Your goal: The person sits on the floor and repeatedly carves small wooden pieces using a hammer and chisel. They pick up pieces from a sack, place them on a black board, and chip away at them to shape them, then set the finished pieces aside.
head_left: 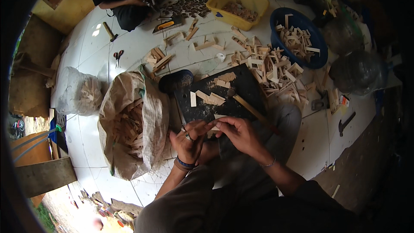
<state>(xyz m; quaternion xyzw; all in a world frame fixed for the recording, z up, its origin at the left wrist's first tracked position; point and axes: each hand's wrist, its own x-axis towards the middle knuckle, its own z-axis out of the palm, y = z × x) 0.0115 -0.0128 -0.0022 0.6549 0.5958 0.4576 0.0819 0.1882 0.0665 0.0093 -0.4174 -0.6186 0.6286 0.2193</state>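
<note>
My left hand, with rings and wristbands, is closed, its fingertips meeting those of my right hand over my lap. Both pinch a small pale wooden piece, mostly covered by the fingers. Just beyond them lies a black board, dusty with sawdust. Several flat wooden pieces rest on it. A hammer lies across the board's right part, its handle slanting toward my right knee. Left of the board sits a small dark tray.
An open sack of wooden pieces stands at left, beside a filled plastic bag. Loose wooden pieces heap near a blue basin. Farther off are a yellow tub, scissors and another person's hand. Another hammer lies right.
</note>
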